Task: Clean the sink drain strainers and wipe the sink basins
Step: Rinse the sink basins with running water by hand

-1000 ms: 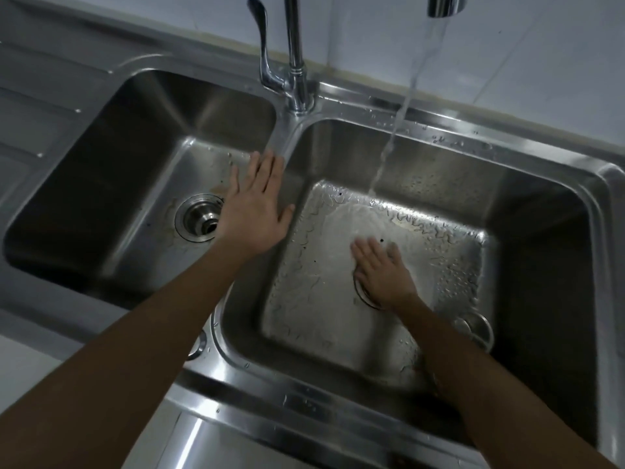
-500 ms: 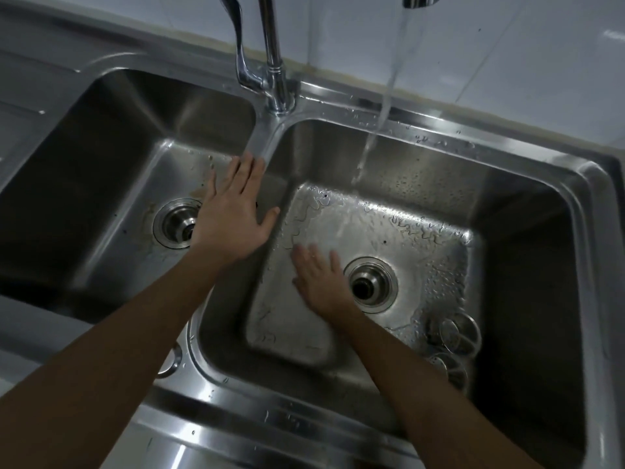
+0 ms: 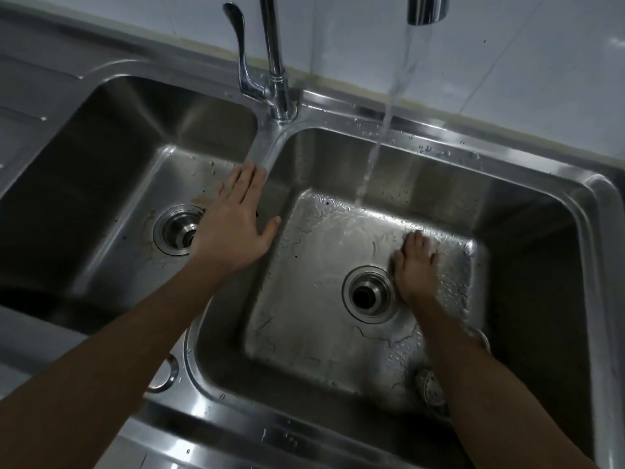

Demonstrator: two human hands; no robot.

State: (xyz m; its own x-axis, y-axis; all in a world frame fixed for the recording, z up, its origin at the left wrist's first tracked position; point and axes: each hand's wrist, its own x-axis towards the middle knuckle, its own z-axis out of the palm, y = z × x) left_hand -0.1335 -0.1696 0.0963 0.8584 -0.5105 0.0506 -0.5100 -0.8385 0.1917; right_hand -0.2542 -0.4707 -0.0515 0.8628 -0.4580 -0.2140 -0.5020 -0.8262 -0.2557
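- Left basin: dry, open drain just beside left hand.
- Left hand: flat on divider, fingers spread, holding nothing.
- Right basin: wet; water stream hitting floor.
- Right hand: flat on floor just right of drain hole, fingers slightly apart.
- Strainers: near right corner, partly behind forearm.

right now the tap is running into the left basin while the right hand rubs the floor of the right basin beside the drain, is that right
Not quite. The head view shows the stream of water falling into the right basin, not the left one. The rest stands: the right hand lies flat on that basin's floor, just beside the drain.
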